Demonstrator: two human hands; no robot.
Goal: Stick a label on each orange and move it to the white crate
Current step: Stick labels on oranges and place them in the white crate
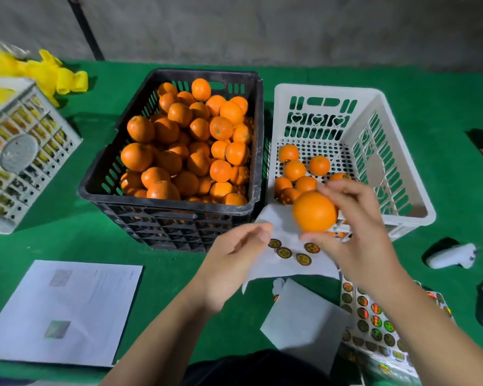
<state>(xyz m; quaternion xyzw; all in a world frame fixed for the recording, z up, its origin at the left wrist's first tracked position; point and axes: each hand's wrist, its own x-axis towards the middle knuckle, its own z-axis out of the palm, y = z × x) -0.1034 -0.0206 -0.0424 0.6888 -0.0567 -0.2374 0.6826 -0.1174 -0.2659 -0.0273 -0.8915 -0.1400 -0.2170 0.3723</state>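
While the right hand [354,232] holds 1 orange [314,211] up in the middle right of the frame, its thumb sits under the fruit and its fingers curl over the top, so it is clamped on the orange. No label shows on the side of the orange that faces us.

Low in the frame, a full sheet of shiny round labels [374,321] lies at the lower right, and a plain sheet of paper [64,310] lies at the lower left. Just above the middle, the left hand [234,260] pinches a white backing sheet [293,263], fingers pressed together on its edge. 4 dark round labels [284,252] sit on that sheet, right below the orange.

Farther back, the black crate [140,151] is heaped with oranges. Beside it on the right, the white crate [396,151] has about 7 oranges on its floor.

I think this is the sticking step. Next, a label has to be peeled off, pressed flat on the orange, and then the orange goes gently into the white crate.
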